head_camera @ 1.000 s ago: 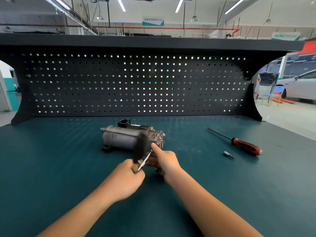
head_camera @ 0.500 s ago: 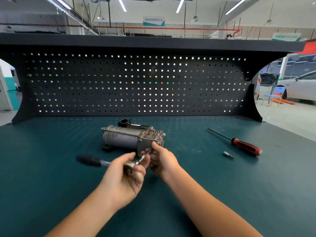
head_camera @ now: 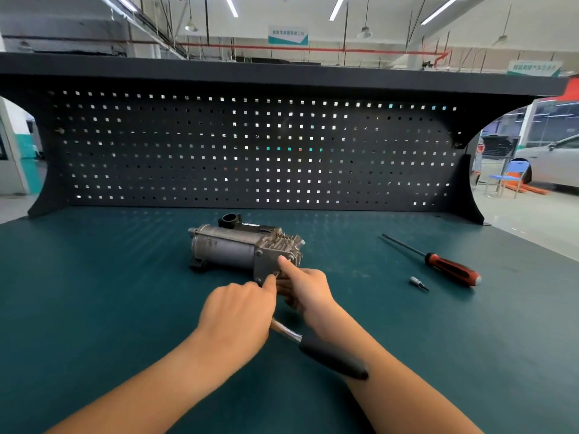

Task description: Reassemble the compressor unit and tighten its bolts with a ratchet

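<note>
The compressor [head_camera: 225, 249] has a body of dull grey cast metal, scuffed and blotchy, with rough ribbed fins at one end and a flatter, smoother end plate. The fittings on top of it look like matt black plastic. The ratchet [head_camera: 332, 358] shows a bright polished metal shank and a matt black grip, either rubber or plastic. The screwdriver [head_camera: 451, 269] has a glossy red and black plastic handle and a dark metal shaft, and the small bit [head_camera: 418, 282] is shiny metal. The bench top [head_camera: 94, 292] is a matt teal mat with a fine pebbled texture. The pegboard [head_camera: 219, 151] is matt black painted metal.
</note>
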`<state>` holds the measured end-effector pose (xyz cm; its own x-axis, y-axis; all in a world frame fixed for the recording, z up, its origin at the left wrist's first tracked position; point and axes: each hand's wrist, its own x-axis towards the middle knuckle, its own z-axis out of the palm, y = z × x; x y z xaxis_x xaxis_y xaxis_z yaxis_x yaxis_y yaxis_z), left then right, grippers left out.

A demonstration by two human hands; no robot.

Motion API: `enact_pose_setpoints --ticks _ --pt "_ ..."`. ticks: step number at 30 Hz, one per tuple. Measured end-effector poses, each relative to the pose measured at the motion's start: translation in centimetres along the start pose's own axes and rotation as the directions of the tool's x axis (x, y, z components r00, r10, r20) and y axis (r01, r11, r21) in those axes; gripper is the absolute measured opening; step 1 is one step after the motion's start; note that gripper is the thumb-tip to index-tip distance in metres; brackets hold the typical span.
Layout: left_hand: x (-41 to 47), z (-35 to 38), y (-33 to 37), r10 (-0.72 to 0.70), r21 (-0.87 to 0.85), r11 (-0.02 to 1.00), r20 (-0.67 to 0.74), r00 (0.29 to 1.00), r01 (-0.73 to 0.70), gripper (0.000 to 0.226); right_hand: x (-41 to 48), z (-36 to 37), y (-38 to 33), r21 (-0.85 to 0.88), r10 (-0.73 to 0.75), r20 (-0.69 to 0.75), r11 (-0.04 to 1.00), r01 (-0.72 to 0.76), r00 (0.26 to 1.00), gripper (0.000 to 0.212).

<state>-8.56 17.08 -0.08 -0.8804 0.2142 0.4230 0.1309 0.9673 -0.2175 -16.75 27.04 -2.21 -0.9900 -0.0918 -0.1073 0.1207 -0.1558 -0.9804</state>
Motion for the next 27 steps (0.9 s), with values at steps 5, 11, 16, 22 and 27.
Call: enact_pose_setpoints --ticks 5,11,16,22,27 --pt "-0.7 0.7 -0.1 -0.209 -0.697 0.682 0.105 0.972 0.222 0.031 0.0 0.0 -0.5 0.169 0.09 0.049 0.981 -0.097 0.995 0.02" --pt "-0.6 0.2 -1.5 0.042 -0.168 -0.954 0.747 0.664 0.249 0.02 -0.1 0.3 -0.8 0.199 0.218 0.12 0.95 -0.239 0.968 0.021" --pt "-0.4 -0.3 -0.6 -0.121 -0.614 -0.629 0.684 0.719 0.478 0.021 -0.2 0.0 -0.7 0.206 0.234 0.162 0.942 -0.265 0.959 0.028" --pt "-0.5 0.1 -0.7 -0.092 -0.327 0.932 0.203 0.975 0.156 0.028 -0.4 0.0 -0.6 0.137 0.193 0.085 0.969 -0.204 0.977 0.026" --pt "-0.8 1.4 -0.3 -0.02 -0.203 0.978 0.163 0.986 0.053 0.035 0.0 0.1 -0.2 0.009 0.102 -0.021 0.995 -0.101 0.995 0.025"
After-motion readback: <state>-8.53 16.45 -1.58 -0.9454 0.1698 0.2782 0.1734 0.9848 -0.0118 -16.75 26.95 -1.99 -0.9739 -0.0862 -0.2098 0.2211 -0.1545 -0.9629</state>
